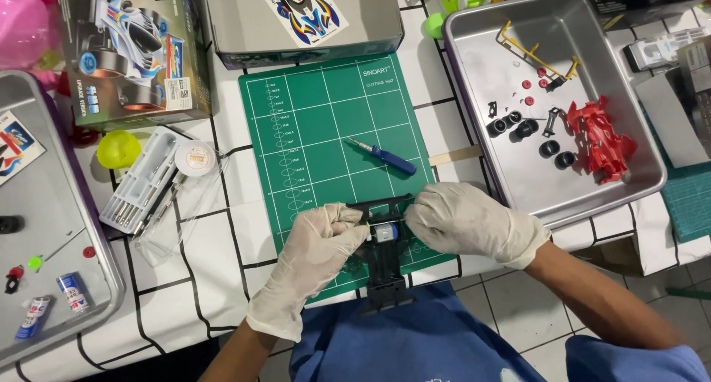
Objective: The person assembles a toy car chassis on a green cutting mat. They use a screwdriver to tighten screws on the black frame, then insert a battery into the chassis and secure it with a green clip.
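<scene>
Both gloved hands meet over the near edge of the green cutting mat (333,130), gripping a black toy car frame (385,260) from either side. Fingers of the left hand (315,260) and the right hand (466,223) close around a small silver motor (384,232) seated in the frame (its far end lies on the mat). Just beyond lies a blue screwdriver (385,157). Well to the right, a metal tray (474,78) holds a red car body (601,139).

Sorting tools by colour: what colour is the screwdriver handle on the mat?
Blue, on the screwdriver lying on the green cutting mat; head view.
</scene>
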